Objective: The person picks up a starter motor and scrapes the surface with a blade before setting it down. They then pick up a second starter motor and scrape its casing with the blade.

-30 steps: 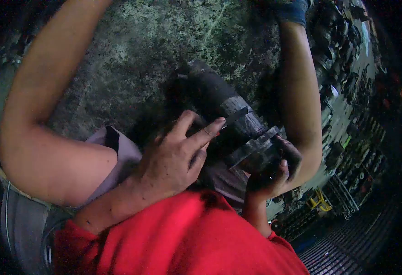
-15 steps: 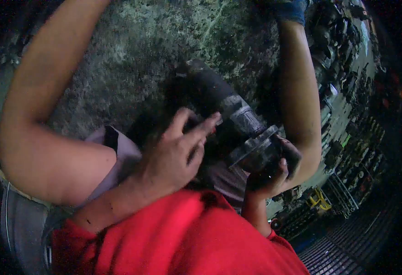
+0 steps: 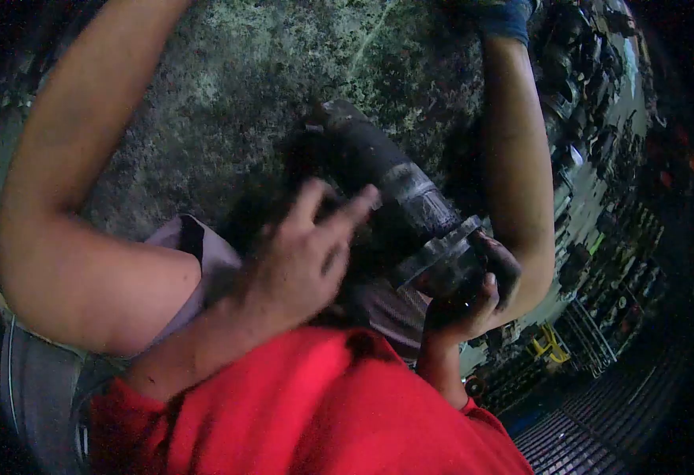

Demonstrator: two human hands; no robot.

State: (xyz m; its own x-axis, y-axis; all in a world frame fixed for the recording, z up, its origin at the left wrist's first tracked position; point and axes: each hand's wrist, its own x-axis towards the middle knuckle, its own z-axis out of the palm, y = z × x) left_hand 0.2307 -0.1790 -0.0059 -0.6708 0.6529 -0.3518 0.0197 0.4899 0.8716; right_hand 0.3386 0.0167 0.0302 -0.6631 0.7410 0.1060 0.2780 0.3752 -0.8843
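Note:
A dark, greasy metal shaft [image 3: 377,150] with a brighter machined band and a wide notched collar [image 3: 442,253] slants from upper left to lower right between my legs. My right hand [image 3: 477,293] is closed around its lower end, just below the collar, with blackened fingers. Close beside the shaft's left side, my left hand [image 3: 303,257] is raised with its fingers pointing toward the banded section. Motion smears those fingers, and I cannot tell whether they hold something. The far end of the shaft rests over the stained floor [image 3: 228,95].
My bare legs [image 3: 519,158] frame the shaft on both sides. Metal parts [image 3: 592,158] lie heaped along the right, with a yellow object [image 3: 550,344] and a wire rack [image 3: 596,332] lower down. A ribbed dark grating [image 3: 592,435] fills the lower right.
My left hand has shifted slightly left, away from the shaft, and is blurred. My right hand and the shaft have hardly moved.

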